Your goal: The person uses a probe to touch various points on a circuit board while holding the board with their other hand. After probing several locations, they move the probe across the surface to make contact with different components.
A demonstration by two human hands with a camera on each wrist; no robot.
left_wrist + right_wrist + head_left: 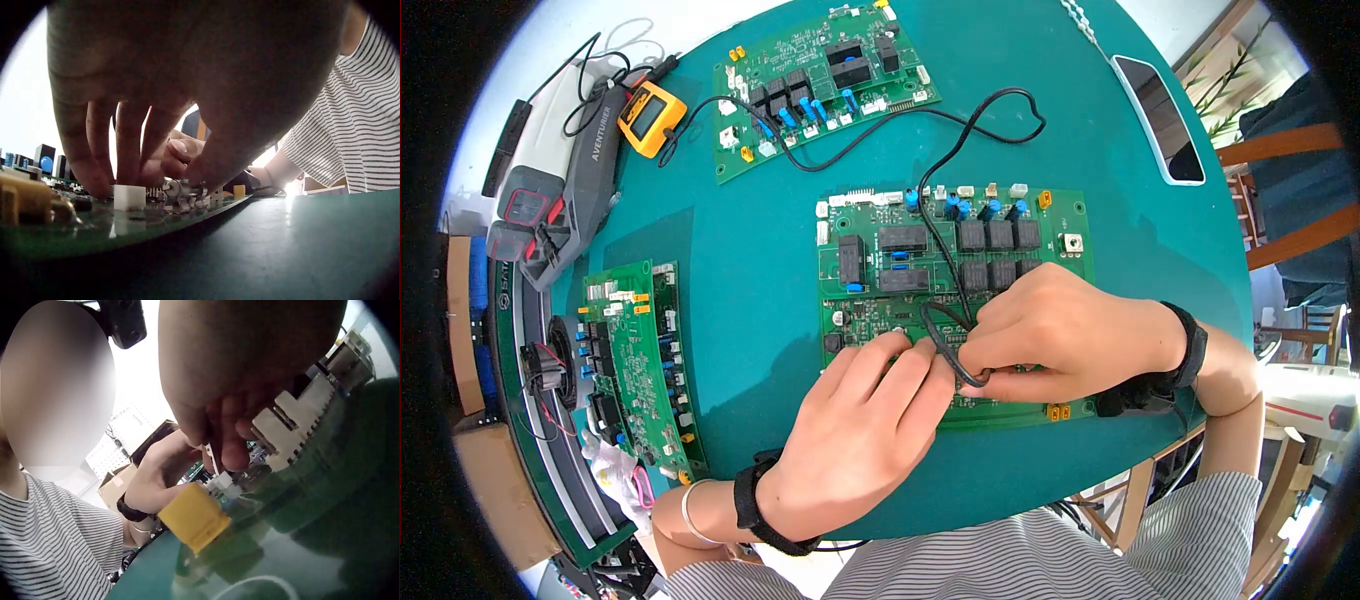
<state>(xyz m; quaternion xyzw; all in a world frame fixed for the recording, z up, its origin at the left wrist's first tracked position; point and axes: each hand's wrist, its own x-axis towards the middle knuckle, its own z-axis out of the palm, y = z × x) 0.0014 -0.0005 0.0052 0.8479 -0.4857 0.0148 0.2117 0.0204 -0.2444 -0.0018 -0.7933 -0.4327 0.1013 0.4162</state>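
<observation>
Crossing the circuit board (pixel 870 309), a black cable (pixel 943 345) loops at the right fingers (pixel 998 346).

White shirt with dark stripes (pixel 1010 555), broad black straps (pixel 1193 348) round both wrists, slim pale bangle (pixel 686 512) beside the left one

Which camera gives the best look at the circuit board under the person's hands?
The head view: it looks down on the board, showing most of it, though the left hand and right hand cover part. The left wrist view skims it from low down at one side; the right wrist view shows only a tilted close-up.
</observation>
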